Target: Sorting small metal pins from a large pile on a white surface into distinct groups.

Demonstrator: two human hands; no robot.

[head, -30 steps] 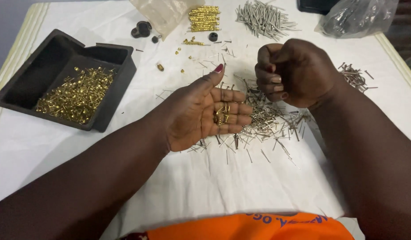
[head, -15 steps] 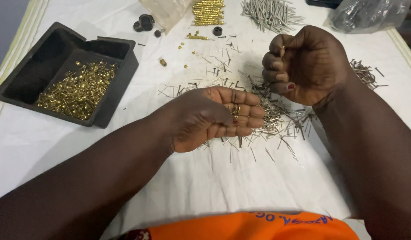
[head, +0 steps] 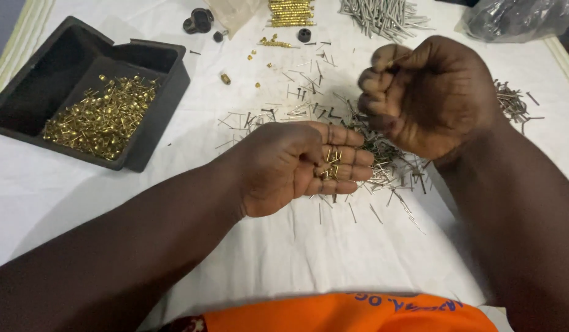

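The left hand (head: 296, 166) cups a few small brass pins (head: 331, 165), fingers half curled. The right hand (head: 429, 92) is fisted above scattered steel pins (head: 383, 154); its contents are hidden. The black tray (head: 155, 117) holds brass pieces (head: 103, 117).

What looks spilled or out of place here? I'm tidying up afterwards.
Thin steel pins lie strewn loose over the white cloth, and a few brass pieces sit outside the black tray.
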